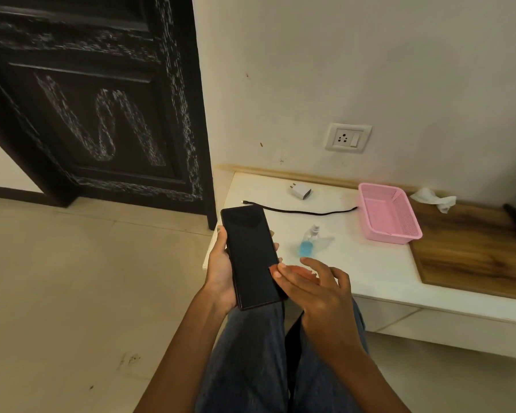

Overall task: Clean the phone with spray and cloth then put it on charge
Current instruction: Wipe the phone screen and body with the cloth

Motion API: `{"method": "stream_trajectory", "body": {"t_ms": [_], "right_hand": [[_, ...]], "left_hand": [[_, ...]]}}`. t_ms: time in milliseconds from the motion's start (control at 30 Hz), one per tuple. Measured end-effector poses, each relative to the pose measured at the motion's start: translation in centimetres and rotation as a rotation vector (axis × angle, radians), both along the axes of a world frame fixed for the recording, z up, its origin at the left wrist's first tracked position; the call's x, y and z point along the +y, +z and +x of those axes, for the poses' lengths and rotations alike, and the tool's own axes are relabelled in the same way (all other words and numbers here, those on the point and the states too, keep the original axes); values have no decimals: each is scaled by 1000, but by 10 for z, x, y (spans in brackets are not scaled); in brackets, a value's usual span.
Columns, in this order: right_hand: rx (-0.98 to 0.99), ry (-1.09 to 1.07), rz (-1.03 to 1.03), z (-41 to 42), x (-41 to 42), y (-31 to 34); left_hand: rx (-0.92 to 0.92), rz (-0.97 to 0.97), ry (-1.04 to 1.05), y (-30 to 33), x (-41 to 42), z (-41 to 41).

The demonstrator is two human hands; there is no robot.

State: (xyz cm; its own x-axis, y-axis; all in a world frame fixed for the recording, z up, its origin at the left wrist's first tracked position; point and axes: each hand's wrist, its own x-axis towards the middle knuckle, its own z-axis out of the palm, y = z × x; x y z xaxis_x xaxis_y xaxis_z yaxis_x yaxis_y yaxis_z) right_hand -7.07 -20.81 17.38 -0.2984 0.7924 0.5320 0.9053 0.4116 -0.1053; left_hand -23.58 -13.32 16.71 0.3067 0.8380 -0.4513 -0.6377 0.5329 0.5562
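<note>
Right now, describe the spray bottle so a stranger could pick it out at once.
Find the white counter under the wall socket. Near its front edge, just beyond the person's right hand and left of the pink basket, stands the spray bottle. It is small, clear, and the only thing there holding blue liquid, unlike the white charger plug and black cable behind it.

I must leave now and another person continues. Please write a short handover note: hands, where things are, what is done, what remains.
Left hand holds the phone, screen dark, facing up. Right hand is open, fingertips at the phone's lower right edge.
On the white counter: spray bottle, black cable, white adapter, pink basket; a white cloth lies behind the basket.
Wall socket has nothing plugged in.
Cleaning: cannot tell. Charging remains.
</note>
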Motion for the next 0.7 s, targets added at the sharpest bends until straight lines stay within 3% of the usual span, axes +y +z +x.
{"method": "stream_trajectory", "body": {"t_ms": [367, 700], "right_hand": [[-5, -41, -77, -5, 41, 18], [-3, 16, -101, -10, -14, -12]], "left_hand": [[216, 2, -35, -7, -7, 10], [57, 16, -9, -13, -2, 2]]}}
